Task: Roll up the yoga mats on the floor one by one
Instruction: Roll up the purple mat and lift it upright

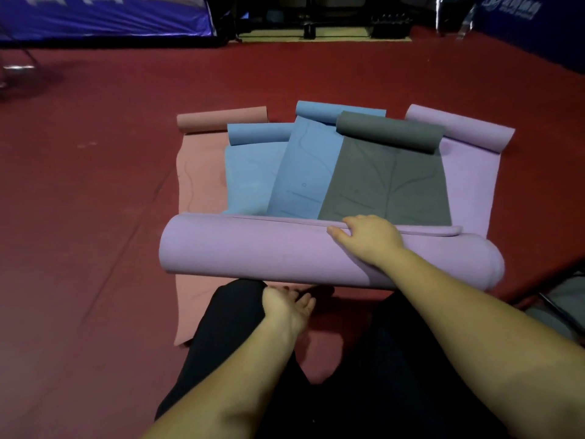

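Observation:
A thick lilac mat roll (253,251) lies crosswise in front of my knees. My right hand (367,237) rests on top of it, fingers curled over its loose outer edge. My left hand (289,304) hangs open below the roll, near my knee, holding nothing. Beyond the roll lie several overlapping mats, each partly rolled at the far end: a grey mat (386,182), a blue mat (307,172), a lighter blue mat (250,172), a salmon mat (199,175) and a second lilac mat (465,172).
The floor (95,217) is dark red carpet with open room on the left. A blue banner (104,17) and dark equipment (335,17) stand along the far wall. A grey object with a metal frame (563,308) sits at the right edge.

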Motion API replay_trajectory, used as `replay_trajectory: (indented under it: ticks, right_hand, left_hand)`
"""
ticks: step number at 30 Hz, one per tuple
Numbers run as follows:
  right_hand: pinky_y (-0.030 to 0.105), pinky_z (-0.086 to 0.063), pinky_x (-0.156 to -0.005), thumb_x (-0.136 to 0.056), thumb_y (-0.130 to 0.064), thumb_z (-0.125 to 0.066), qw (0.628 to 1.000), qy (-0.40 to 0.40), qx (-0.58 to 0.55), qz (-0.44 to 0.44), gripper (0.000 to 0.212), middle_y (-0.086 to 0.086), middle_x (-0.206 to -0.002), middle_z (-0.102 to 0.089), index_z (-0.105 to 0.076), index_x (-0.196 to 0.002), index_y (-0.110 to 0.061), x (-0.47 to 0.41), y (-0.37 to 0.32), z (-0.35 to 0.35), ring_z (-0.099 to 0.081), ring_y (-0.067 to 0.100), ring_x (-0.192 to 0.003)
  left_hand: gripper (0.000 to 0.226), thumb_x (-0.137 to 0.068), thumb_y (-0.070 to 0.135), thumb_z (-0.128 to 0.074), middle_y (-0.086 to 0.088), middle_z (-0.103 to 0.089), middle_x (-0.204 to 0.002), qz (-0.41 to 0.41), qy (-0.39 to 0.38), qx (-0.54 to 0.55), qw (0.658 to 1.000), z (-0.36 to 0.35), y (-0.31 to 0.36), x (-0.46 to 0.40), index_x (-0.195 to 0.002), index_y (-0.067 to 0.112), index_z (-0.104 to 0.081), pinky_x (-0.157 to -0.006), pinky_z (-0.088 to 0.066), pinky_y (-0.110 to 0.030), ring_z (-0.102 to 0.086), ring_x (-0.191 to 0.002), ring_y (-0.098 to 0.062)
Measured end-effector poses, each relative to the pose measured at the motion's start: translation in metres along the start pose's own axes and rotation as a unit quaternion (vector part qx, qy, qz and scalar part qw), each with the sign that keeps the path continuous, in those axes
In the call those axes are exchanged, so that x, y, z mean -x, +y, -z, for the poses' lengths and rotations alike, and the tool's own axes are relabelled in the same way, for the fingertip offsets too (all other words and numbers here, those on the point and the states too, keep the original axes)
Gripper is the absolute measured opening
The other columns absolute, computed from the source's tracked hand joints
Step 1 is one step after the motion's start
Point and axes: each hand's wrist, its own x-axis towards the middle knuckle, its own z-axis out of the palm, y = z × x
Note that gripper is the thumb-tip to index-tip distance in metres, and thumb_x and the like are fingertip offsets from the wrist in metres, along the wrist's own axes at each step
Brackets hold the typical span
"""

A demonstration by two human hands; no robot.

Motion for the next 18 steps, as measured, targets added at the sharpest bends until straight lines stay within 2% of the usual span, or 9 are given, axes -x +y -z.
replay_trajectory:
  ticks: [2, 4, 6, 8, 9, 10, 13, 15, 18]
  right_hand:
    - [0.035, -0.043, -0.082, -0.093, -0.068, -0.034, 1.0, 0.008, -0.005, 0.002, 0.058, 0.008, -0.111, -0.066, -0.065, -0.108, -0.021, 0.002, 0.001, 0.001, -0.057, 0.031, -0.107]
    - [0.035, -0.043, -0.083, -0.094, -0.067, -0.033, 1.0, 0.015, -0.007, 0.0, 0.059, 0.007, -0.112, -0.066, -0.064, -0.112, -0.021, 0.004, 0.006, 0.003, -0.056, 0.03, -0.107]
    - [0.035, -0.043, -0.089, -0.095, -0.066, -0.033, 0.999, 0.01, -0.031, -0.008, 0.06, 0.006, -0.124, -0.064, -0.061, -0.126, -0.023, 0.004, 0.011, 0.01, -0.055, 0.029, -0.115]
    - [0.035, -0.042, -0.095, -0.097, -0.063, -0.034, 0.997, -0.004, -0.078, -0.015, 0.058, 0.005, -0.135, -0.059, -0.056, -0.134, -0.025, 0.002, 0.016, 0.024, -0.053, 0.028, -0.123]
    - [0.035, -0.041, -0.096, -0.098, -0.06, -0.035, 0.994, -0.009, -0.104, -0.015, 0.056, 0.005, -0.139, -0.057, -0.055, -0.136, -0.024, -0.001, 0.017, 0.032, -0.052, 0.027, -0.126]
    - [0.035, -0.04, -0.097, -0.099, -0.058, -0.035, 0.991, -0.008, -0.132, -0.015, 0.054, 0.005, -0.142, -0.055, -0.054, -0.137, -0.023, -0.004, 0.015, 0.041, -0.05, 0.027, -0.128]
    - [0.032, -0.033, -0.107, -0.102, -0.052, -0.035, 0.971, 0.013, -0.238, -0.026, 0.053, 0.002, -0.151, -0.046, -0.047, -0.144, -0.022, -0.012, 0.002, 0.065, -0.042, 0.022, -0.137]
    - [0.026, -0.025, -0.111, -0.104, -0.048, -0.035, 0.936, 0.036, -0.347, -0.04, 0.051, -0.003, -0.154, -0.04, -0.044, -0.147, -0.023, -0.014, -0.006, 0.077, -0.035, 0.016, -0.142]
    - [0.016, -0.023, -0.103, -0.105, -0.047, -0.032, 0.88, 0.059, -0.469, -0.051, 0.049, -0.01, -0.15, -0.043, -0.046, -0.147, -0.026, -0.01, -0.016, 0.084, -0.036, 0.006, -0.138]
  left_hand:
    - [0.04, -0.099, 0.035, -0.031, -0.015, -0.053, -0.137, 0.001, -0.023, 0.073, 0.997, -0.008, 0.007, -0.006, -0.116, 0.015, -0.06, -0.113, -0.03, -0.059, -0.054, -0.12, -0.038]
    - [0.04, -0.097, 0.036, -0.035, -0.017, -0.057, -0.133, 0.011, -0.051, 0.122, 0.991, -0.013, 0.009, -0.014, -0.118, 0.014, -0.061, -0.105, -0.031, -0.073, -0.054, -0.12, -0.042]
    - [0.042, -0.097, 0.034, -0.035, -0.018, -0.059, -0.127, 0.006, -0.059, 0.124, 0.99, -0.019, 0.012, -0.008, -0.123, 0.013, -0.06, -0.086, -0.038, -0.081, -0.057, -0.114, -0.044]
    - [0.04, -0.1, 0.035, -0.034, -0.016, -0.061, -0.118, -0.019, -0.062, 0.11, 0.992, -0.03, 0.02, 0.003, -0.12, 0.012, -0.06, -0.063, -0.052, -0.069, -0.061, -0.103, -0.038]
    - [0.04, -0.1, 0.038, -0.034, -0.015, -0.062, -0.116, -0.036, -0.065, 0.108, 0.991, -0.036, 0.027, 0.005, -0.116, 0.013, -0.061, -0.064, -0.056, -0.062, -0.062, -0.1, -0.035]
    - [0.041, -0.1, 0.043, -0.035, -0.014, -0.064, -0.114, -0.055, -0.071, 0.102, 0.991, -0.043, 0.034, 0.006, -0.112, 0.014, -0.062, -0.072, -0.056, -0.059, -0.063, -0.098, -0.033]
    - [0.052, -0.097, 0.056, -0.032, -0.009, -0.063, -0.104, -0.112, -0.088, 0.051, 0.989, -0.064, 0.065, 0.015, -0.106, 0.014, -0.061, -0.09, -0.051, -0.056, -0.064, -0.096, -0.029]
    - [0.065, -0.096, 0.066, -0.027, -0.008, -0.062, -0.106, -0.152, -0.086, -0.004, 0.985, -0.074, 0.084, 0.023, -0.112, 0.012, -0.06, -0.093, -0.049, -0.058, -0.062, -0.104, -0.03]
    - [0.076, -0.093, 0.075, -0.023, -0.006, -0.065, -0.114, -0.202, -0.087, -0.06, 0.974, -0.08, 0.099, 0.041, -0.115, 0.012, -0.061, -0.092, -0.051, -0.056, -0.062, -0.104, -0.028]
